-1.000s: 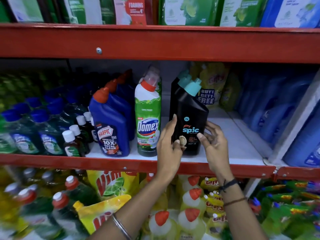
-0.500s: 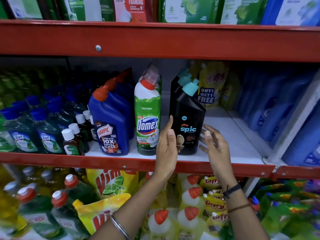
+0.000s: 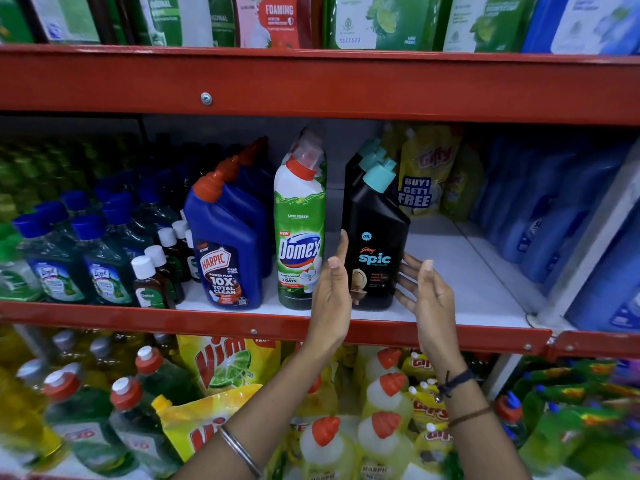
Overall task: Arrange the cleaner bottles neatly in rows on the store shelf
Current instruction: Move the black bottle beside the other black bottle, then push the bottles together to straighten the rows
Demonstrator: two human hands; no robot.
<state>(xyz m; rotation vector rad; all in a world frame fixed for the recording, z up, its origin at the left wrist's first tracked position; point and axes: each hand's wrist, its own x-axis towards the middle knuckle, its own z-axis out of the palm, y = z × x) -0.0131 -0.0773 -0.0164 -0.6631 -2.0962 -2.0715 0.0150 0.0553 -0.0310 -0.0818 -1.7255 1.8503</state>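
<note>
The black bottle (image 3: 375, 251) is seen upright at the front edge of the middle shelf (image 3: 450, 268), first in a row of like bottles, just right of the green bottle (image 3: 300, 237) and blue bottle (image 3: 227, 251). It is judged a stiff, smooth plastic, probably full and fairly heavy; a hold on both flat sides low on the body is advised, not the angled teal cap. The left hand (image 3: 333, 292) and right hand (image 3: 427, 292) are held open on either side, the grip empty, fingers spread; contact cannot be told. Bare white shelf is noted to the right; red rails (image 3: 311, 84) and crowded stock are noted above and below.
</note>
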